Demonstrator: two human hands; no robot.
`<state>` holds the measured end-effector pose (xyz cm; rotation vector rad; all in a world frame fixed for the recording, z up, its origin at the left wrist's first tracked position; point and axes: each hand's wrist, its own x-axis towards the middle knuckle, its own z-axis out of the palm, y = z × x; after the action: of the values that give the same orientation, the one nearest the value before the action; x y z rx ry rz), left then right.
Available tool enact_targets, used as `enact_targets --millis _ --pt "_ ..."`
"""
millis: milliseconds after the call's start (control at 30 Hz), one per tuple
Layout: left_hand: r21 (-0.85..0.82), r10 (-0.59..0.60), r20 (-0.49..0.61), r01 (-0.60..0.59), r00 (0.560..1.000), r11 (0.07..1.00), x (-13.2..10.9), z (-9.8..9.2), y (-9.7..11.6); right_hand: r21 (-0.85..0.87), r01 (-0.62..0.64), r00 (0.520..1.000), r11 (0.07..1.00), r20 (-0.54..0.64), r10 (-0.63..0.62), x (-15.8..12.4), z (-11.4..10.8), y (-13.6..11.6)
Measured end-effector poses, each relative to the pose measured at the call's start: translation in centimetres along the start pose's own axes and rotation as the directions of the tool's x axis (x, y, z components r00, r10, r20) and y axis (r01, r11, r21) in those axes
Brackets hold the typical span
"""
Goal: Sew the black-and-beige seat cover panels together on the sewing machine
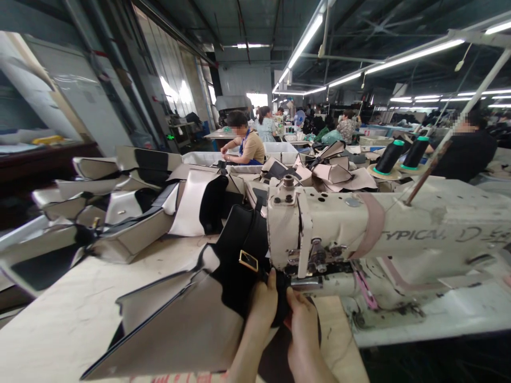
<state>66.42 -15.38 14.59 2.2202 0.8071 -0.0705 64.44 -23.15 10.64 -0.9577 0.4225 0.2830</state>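
Note:
My left hand (pixel 261 300) and my right hand (pixel 303 332) both grip a large panel of black and beige leather (pixel 179 324) at its black edge. The edge lies right at the foot of a cream industrial sewing machine (pixel 331 223) marked TYPICAL. A gold rectangular buckle (pixel 248 260) sits on a black strap (pixel 243 231) on the panel, just left of the machine head. The needle area is partly hidden by the machine's own parts and the leather.
Several similar black and beige panels (pixel 131 213) lie stacked along the wooden table (pixel 159 276) to the left. Cones of black thread (pixel 389 157) stand behind the machine. Further back, co-workers (pixel 243 143) sit at other benches among white bins (pixel 275 151).

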Motion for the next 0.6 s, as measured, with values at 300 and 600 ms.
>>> enact_targets --millis 300,600 --pt "-0.018 0.01 -0.051 -0.011 0.999 1.0 -0.63 0.16 0.17 -0.007 0.0 1.0 1.0 0.021 0.0 -0.26 -0.38 0.0" --pt "-0.209 0.004 -0.073 -0.02 0.997 0.978 -0.46 0.31 -0.51 -0.003 -0.007 0.998 1.0 0.062 0.007 -0.37 -0.55 -0.44"
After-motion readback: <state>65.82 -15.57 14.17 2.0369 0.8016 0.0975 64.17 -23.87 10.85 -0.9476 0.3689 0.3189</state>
